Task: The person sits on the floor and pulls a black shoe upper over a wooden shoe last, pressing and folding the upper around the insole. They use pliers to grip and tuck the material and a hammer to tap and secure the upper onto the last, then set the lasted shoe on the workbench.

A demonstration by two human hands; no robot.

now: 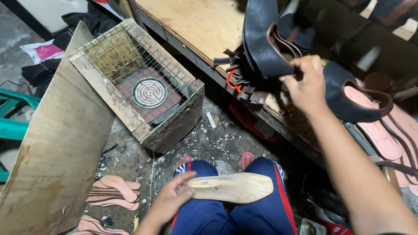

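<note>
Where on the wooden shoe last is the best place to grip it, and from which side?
Probably the narrow heel end of the wooden shoe last, taken from the person's left. It lies flat across the lap, heel pointing left, where the left hand already wraps it. The toe end is broader and flatter, so harder to close fingers round.

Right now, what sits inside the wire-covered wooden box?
A round coil heater on a red base shows through the mesh of the wooden box. Its wiring and the box's floor are hidden.
</note>
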